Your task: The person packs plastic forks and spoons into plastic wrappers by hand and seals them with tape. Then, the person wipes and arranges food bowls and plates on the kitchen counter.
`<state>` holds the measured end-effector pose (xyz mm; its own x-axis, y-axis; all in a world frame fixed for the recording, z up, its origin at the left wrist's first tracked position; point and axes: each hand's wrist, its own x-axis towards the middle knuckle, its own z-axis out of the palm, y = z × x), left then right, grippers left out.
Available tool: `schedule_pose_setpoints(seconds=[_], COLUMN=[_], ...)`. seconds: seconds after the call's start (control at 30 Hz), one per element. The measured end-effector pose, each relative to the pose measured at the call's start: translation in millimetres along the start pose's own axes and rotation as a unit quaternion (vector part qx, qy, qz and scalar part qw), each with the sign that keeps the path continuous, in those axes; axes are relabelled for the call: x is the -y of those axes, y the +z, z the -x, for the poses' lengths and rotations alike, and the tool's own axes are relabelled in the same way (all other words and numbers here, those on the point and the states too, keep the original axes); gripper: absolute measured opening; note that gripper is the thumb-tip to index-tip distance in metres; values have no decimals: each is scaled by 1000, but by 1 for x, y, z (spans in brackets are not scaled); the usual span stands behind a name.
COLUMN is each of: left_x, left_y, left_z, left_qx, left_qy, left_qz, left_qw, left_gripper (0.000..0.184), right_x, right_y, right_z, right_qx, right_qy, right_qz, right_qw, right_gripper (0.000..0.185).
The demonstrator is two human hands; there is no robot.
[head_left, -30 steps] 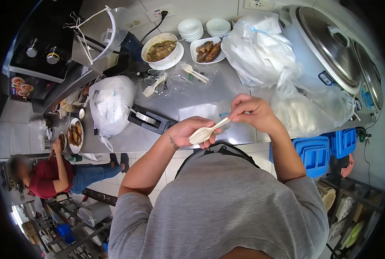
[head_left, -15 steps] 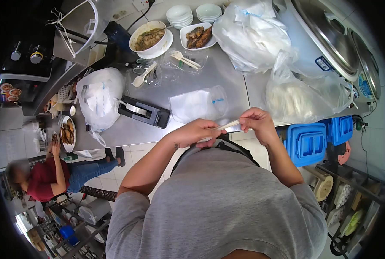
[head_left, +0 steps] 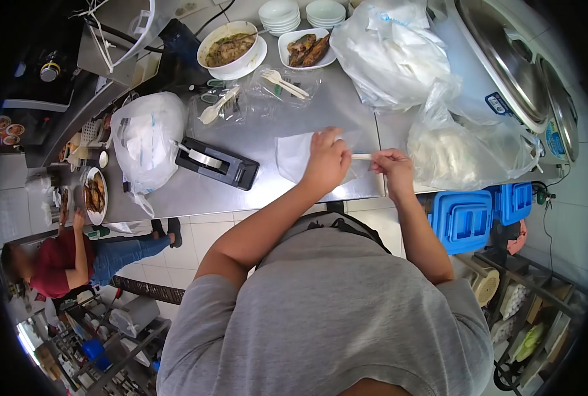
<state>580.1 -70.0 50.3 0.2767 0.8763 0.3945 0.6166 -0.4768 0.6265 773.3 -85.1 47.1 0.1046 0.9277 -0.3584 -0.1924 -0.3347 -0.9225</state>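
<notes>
pinching utensil between thumb and fingertips of right hand, well right of tape dispenser. curling left hand part-closed over white packet, nearer dispenser, at utensil's other end; cannot tell whether gripping. noting white bag just left of dispenser, stew bowl beyond it.

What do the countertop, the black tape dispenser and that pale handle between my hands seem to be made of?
Countertop: probably stainless steel, from its grey sheen and soft reflections.
Black tape dispenser: likely moulded plastic, with a smooth, faintly shiny body.
Pale handle: matte-looking cream, perhaps plastic or wood; too small to tell.
</notes>
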Motion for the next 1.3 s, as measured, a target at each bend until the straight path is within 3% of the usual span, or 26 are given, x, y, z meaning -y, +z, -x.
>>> schedule_pose_setpoints(seconds=[0.1,0.2,0.3,0.43,0.5,0.57,0.67,0.77,0.87,0.97,1.0,1.1,1.13,1.23,1.3], left_x=[-1,1,-2,23,58,84,74,83,52,56,60,83,81,72,61], left_y=[17,29,10,-35,-35,-30,-47,-38,-45,-60,-61,-70,-70,-81,-80], left_z=[0,2,-1,17,47,69,59,58,44,52,54,54,53,40,38], left_qx=[26,45,31,-105,-206,-87,109,6,-77,33,20,98,82,186,49], left_qy=[5,30,46,-130,-266,-452,-466,-465,-504,-470,-478,-534,-540,-516,-309], left_qz=[66,138,47,8,29,109,38,213,442,373,339,317,301,10,-84], left_qw=[997,989,997,986,941,881,877,859,738,799,810,778,782,836,946], left_gripper=[12,13,18,40,45,46,45,52,55,59,43,30,22,32,45], right_x=[-6,-23,-58,-46,-49,-49,-51,-50,-45,-47,-50,-53,-55,-56,-55], right_y=[31,58,50,46,40,38,38,37,40,39,37,37,36,35,38], right_z=[-1,-7,-29,-30,-31,-32,-35,-36,-34,-36,-36,-39,-40,-42,-40], right_qx=[9,3,40,51,38,32,25,24,24,29,31,25,26,25,17], right_qy=[50,63,36,80,71,86,104,113,116,108,105,106,108,110,108], right_qz=[-33,-159,-19,19,39,18,7,-3,-19,-36,-42,-20,-21,-27,-36], right_qw=[998,985,998,995,996,996,994,993,993,993,993,994,994,993,993], right_gripper=[10,9,11,16,17,18,19,18,17,17,16,16,16,16,16])
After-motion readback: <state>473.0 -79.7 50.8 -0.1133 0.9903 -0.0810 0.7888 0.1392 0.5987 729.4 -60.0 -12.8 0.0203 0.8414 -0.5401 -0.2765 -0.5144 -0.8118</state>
